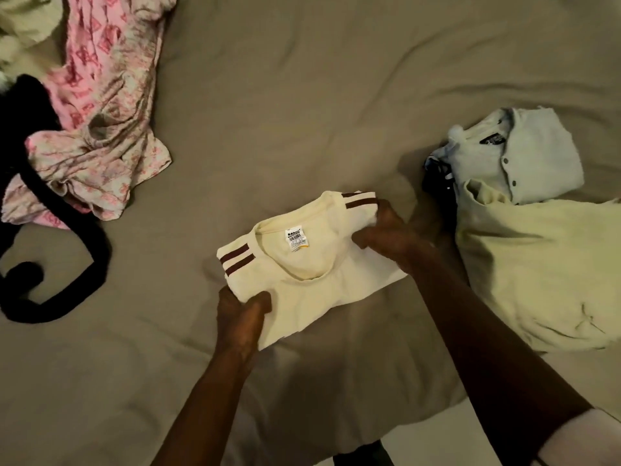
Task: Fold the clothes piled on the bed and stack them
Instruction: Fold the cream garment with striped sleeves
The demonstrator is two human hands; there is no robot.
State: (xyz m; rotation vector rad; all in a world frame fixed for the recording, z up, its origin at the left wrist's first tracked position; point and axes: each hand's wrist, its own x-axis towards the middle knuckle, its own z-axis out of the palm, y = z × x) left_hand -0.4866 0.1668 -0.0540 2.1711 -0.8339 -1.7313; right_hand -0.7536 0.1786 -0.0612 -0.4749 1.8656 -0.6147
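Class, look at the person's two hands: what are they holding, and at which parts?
Both hands hold the folded cream shirt: left hand at its near left edge, right hand at its right side.

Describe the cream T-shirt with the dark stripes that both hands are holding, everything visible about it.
The cream T-shirt is folded into a compact rectangle, lying diagonally near the middle of the bed. It looks like soft knit cotton, with a round neckline facing up, a white printed label inside the collar, and paired maroon stripes on each shoulder. The left hand pinches its near-left edge; the right hand grips its far-right edge. Whether it rests on the sheet or is slightly lifted is unclear.
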